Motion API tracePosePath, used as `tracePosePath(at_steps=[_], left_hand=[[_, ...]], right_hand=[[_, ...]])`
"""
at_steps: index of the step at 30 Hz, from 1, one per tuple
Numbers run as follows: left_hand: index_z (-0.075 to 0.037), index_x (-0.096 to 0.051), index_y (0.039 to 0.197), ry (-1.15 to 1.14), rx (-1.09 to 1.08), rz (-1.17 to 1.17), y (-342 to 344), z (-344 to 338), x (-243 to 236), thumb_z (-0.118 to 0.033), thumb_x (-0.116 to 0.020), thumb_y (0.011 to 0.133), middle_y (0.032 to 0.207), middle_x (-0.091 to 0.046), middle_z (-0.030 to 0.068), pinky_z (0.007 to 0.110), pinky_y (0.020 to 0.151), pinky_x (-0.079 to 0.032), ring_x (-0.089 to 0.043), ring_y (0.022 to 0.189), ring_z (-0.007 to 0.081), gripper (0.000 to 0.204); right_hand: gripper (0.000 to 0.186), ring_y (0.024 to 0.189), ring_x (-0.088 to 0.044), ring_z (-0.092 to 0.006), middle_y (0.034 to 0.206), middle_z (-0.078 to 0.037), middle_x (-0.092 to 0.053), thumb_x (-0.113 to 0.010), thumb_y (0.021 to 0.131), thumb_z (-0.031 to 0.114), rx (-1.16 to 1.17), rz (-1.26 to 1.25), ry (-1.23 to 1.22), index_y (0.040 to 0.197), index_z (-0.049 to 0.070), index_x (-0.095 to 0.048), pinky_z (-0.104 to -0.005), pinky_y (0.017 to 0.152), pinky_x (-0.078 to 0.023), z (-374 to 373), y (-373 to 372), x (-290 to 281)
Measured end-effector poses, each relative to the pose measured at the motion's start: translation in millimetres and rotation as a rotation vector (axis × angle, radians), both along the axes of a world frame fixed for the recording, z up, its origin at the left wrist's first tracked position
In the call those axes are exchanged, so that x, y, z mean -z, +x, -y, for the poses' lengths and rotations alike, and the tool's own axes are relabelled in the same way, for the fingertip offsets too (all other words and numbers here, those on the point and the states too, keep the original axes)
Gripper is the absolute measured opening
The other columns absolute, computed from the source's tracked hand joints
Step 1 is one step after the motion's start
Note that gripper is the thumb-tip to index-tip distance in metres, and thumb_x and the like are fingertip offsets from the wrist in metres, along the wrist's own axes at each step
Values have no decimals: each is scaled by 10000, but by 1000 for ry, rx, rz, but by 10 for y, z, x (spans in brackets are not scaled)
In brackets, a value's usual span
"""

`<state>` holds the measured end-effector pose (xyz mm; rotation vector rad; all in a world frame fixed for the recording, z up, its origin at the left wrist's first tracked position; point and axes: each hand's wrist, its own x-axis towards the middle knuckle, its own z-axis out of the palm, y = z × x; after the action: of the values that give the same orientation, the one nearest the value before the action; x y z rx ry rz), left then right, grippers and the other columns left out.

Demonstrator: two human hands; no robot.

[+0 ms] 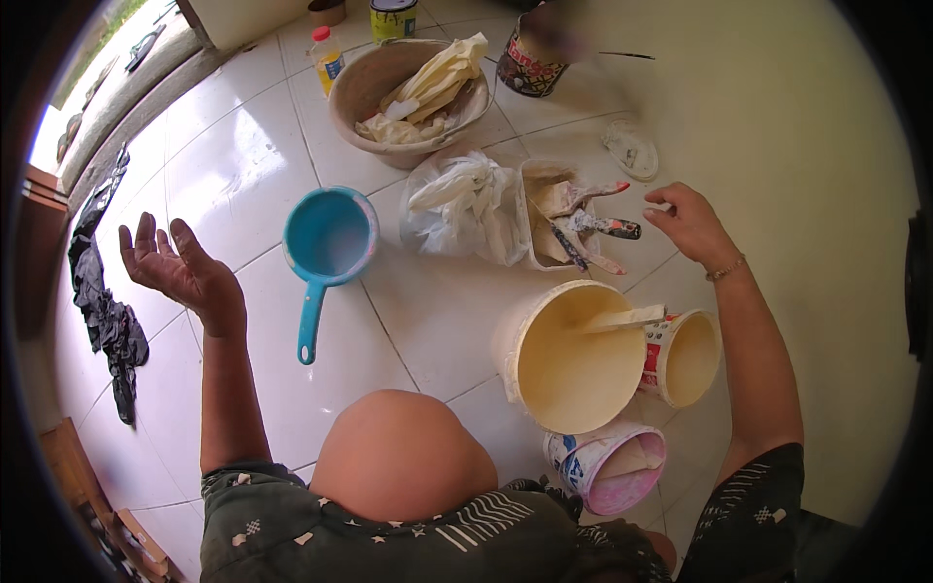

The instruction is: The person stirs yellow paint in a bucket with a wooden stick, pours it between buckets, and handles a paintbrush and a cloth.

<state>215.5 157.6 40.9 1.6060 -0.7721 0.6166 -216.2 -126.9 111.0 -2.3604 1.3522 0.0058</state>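
Note:
My left hand (180,267) is raised at the left with its palm up, fingers spread and nothing in it. To its right, a blue dipper (309,316) with a long handle stands on the tiles, some cloudy liquid inside. At the right, my right hand (688,225) hangs in the air with its fingers partly curled and apart, holding nothing. It is nearest to a pale tub (530,219) of used brushes and scrapers (603,227), whose handles point toward it. Below them sits a large bucket (544,364) of cream paint with a paint-smeared stick (627,319) across its rim.
Beside the large bucket stand a smaller paint bucket (692,360) and a pink-rimmed bucket (637,491). Farther off are a white plastic bag (466,209), a basin (364,97) with crumpled cloth, a yellow bottle (328,63) and paint cans (530,73). Black cloth (107,311) lies at the left.

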Motion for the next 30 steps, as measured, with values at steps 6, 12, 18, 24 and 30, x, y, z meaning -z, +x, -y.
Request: tracePosePath(at_steps=[6, 12, 18, 24, 30], left_hand=[[-26, -357, 1233, -11, 241, 124, -432, 317, -66, -191, -471, 942, 1413, -211, 101, 549, 1060, -284, -393, 1252, 254, 353], [2, -296, 1283, -36, 360, -136, -460, 443, -15, -141, -471, 926, 1387, -253, 142, 526, 1066, -292, -395, 1250, 258, 423], [12, -290, 1284, -52, 420, -152, -495, 572, -13, -99, -459, 914, 1389, -269, 154, 510, 1065, -308, -414, 1238, 271, 421], [14, -321, 1241, -33, 433, -182, -426, 548, 4, -85, -447, 911, 1410, -240, 163, 519, 1063, -315, -411, 1247, 281, 367], [0, -337, 1235, -39, 472, -249, -413, 591, 38, -66, -427, 910, 1409, -250, 167, 517, 1052, -331, -425, 1236, 292, 343]], right_hand=[[424, 1090, -491, -348, 1142, -163, -554, -653, 787, 208, -272, -232, -218, 1162, 28, -574, -396, 958, -384, 504, 387, 612], [473, 1177, -457, -333, 1242, -170, -522, -620, 800, 248, -250, -596, -71, 1227, 67, -531, -404, 1005, -367, 834, 408, 1036], [468, 1098, -514, -340, 1178, -186, -550, -618, 773, 183, 14, -473, 71, 1218, 65, -535, -395, 940, -421, 855, 267, 1162], [286, 913, -594, -338, 1007, -205, -619, -598, 718, 130, -139, -423, -276, 979, 27, -657, -394, 797, -479, 360, 579, 769], [237, 820, -626, -335, 845, -167, -654, -646, 702, 262, -303, -614, 278, 803, 51, -687, -412, 758, -477, -50, 572, 1081]])
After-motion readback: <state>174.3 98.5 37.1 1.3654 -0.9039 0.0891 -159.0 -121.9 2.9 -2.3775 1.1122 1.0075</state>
